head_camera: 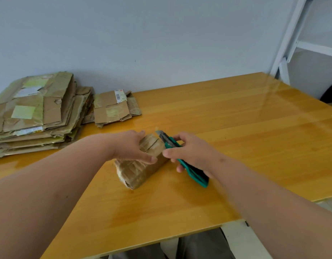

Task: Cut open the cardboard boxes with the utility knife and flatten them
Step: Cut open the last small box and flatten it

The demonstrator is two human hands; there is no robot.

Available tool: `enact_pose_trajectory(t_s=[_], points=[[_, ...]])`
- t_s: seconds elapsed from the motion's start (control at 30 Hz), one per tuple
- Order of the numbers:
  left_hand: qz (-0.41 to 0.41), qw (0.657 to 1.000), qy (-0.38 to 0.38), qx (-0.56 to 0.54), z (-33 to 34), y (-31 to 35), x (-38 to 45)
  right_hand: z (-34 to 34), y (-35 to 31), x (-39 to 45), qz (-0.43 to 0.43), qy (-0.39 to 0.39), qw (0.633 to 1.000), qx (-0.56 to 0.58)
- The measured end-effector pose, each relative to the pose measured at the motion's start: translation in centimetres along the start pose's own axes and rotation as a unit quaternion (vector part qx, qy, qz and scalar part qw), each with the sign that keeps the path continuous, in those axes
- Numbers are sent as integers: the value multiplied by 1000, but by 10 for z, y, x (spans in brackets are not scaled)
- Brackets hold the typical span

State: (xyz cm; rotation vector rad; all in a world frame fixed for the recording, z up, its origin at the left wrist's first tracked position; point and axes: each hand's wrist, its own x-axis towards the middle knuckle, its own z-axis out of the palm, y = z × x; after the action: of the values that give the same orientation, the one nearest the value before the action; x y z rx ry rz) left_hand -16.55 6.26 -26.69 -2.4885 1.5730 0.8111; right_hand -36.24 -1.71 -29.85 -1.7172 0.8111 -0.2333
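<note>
**Inspector:** Start at the grip. What does the right hand (191,152) hold?

**Assistant:** A green knife (182,157). The fingers are curled round its handle and the thumb lies along the near side. The blade end points up and away from the person, and the tip stands just above the far top edge of the box (142,165). Whether the blade touches the cardboard, I cannot tell.

**Inspector:** And the left hand (132,146)?

**Assistant:** It lies over the top of the same box. The fingers wrap the far end and the thumb runs along the near top edge. It is clamped on the box, holding it against the table (236,146).

**Inspector:** Position of the box relative to the two hands?

**Assistant:** Under the left hand and directly left of the right hand, touching or nearly touching the right thumb. It is small, brown, wrapped in tape, and set at an angle near the middle of the table. A dark slit shows across its top, beside the blade.

**Inspector:** Counts.

**Assistant:** One knife. One box still standing whole. At the table's far left, against the wall (161,34), one tall stack of flattened boxes (34,113), too many layers to count. Just right of it lies a smaller flattened box (114,109) bearing a barcode label. A white shelf frame (300,34) stands at the far right.
</note>
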Motion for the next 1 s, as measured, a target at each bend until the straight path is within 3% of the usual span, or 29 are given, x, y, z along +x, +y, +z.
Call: enact_pose_trajectory(t_s=[0.1,0.17,0.23,0.3,0.37,0.47,0.6,0.7,0.77,0.83,0.93,1.0], points=[[-38,990,-3,-138,3,-2,-4,19,-4,13,0,18,999,-27],[-47,985,-25,-163,1,-9,-9,23,-6,22,-18,29,998,-48],[-49,988,-72,-126,-3,-16,-16,23,-9,29,-36,40,996,-76],[-29,996,-87,-6,-6,-21,-20,24,-12,34,-51,49,993,-95],[9,997,-30,76,-4,-22,-21,26,-13,38,-66,62,990,-109],[80,993,18,87,-1,-18,-22,25,-12,38,-72,90,988,-100],[17,986,8,163,-6,-19,-24,8,-9,31,-29,153,983,-98],[-24,972,41,229,-8,-17,-23,-6,-2,21,-11,156,978,-141],[38,976,57,208,-6,-11,-22,-11,2,13,-1,142,976,-166],[90,982,18,164,-4,-7,-24,-12,4,7,6,127,973,-192],[90,979,-32,183,1,-5,-25,-12,2,1,22,90,965,-245],[79,976,6,203,4,-6,-24,-12,1,-2,34,67,957,-281]])
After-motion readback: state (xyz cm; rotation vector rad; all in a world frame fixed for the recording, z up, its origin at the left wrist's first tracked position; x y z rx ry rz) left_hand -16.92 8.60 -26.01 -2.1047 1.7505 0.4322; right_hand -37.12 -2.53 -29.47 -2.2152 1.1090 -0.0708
